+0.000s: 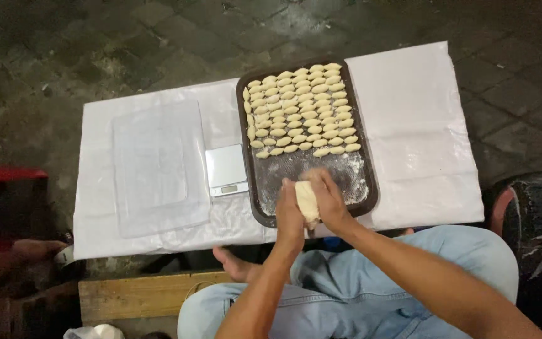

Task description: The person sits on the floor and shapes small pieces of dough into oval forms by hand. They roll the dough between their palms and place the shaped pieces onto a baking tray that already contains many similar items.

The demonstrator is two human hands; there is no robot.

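A pale lump of dough (308, 202) is pressed between my two palms over the near end of a dark rectangular tray (369, 188). My left hand (288, 216) holds the lump's left side and my right hand (327, 199) covers its right side. Several rows of small shaped dough pieces (302, 110) fill the far half of the tray. The tray's near half is bare and dusted with flour.
The tray rests on a low table covered with white plastic sheeting (415, 119). A small silver digital scale (226, 169) lies left of the tray, beside a clear plastic sheet (155, 166). A wooden plank (133, 295) and my bare foot (233, 263) lie below the table.
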